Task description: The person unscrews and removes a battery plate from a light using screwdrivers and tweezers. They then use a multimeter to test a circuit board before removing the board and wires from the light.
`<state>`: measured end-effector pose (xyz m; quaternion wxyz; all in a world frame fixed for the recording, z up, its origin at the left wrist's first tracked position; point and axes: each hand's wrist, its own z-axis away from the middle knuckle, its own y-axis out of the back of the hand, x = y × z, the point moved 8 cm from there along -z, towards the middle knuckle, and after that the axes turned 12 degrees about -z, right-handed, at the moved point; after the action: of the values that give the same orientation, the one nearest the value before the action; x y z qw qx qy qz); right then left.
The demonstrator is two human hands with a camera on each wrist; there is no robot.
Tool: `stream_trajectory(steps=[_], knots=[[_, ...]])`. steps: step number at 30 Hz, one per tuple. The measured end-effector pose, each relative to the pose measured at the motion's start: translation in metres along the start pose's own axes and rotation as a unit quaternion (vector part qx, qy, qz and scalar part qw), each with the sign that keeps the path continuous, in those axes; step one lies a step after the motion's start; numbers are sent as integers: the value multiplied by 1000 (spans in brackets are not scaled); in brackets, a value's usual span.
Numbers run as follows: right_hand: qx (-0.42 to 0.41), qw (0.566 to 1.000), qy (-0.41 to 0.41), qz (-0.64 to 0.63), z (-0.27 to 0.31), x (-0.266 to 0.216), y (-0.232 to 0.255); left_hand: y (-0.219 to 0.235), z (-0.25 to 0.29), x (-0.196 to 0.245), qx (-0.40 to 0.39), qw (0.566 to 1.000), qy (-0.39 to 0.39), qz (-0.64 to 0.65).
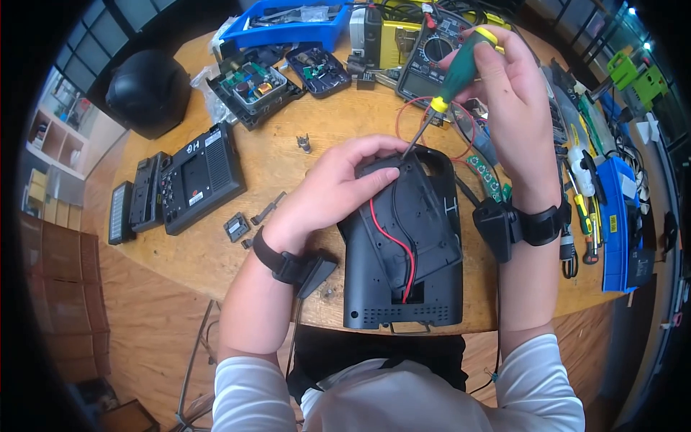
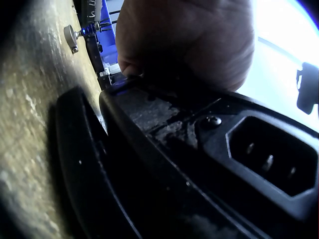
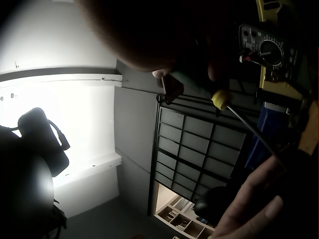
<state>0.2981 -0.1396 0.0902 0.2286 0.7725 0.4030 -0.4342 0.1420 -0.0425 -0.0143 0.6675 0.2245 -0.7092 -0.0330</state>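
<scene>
My right hand grips a screwdriver with a green and yellow handle, held tilted, its shaft running down to the far edge of a black plastic panel. With thumb on top and fingers over the far edge, my left hand holds that panel. The panel lies at a slant on a larger black plastic housing, with a red wire and a black wire running across it. In the left wrist view a three-pin power socket shows in black plastic beside a screw.
Opened black devices lie at the left, and an opened case with a circuit board behind them. A multimeter and blue tray stand at the back. Tools and a blue bin line the right. A small metal part sits mid-table.
</scene>
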Motion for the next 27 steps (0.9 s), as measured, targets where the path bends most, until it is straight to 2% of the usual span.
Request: stream_trajectory(steps=[14,17,20,22,27], knots=[[-26,999,31,28,2,-10,-10,0,-1,-1,11,999,-22,-20],[-16,1000,21,11,4,-20,-14,1,-1,-2,11,999,-14,-29],[31,999,-15,-5,9,-28,-18,1,-1,1,10,999,-28,-39],[34,998,24,39,8,-26,-16,1,-1,0,11,999,-13,-41],[-4,1000,20,-2,14,-31,-29,-1,-2,-3,9,1000,-9,-28]])
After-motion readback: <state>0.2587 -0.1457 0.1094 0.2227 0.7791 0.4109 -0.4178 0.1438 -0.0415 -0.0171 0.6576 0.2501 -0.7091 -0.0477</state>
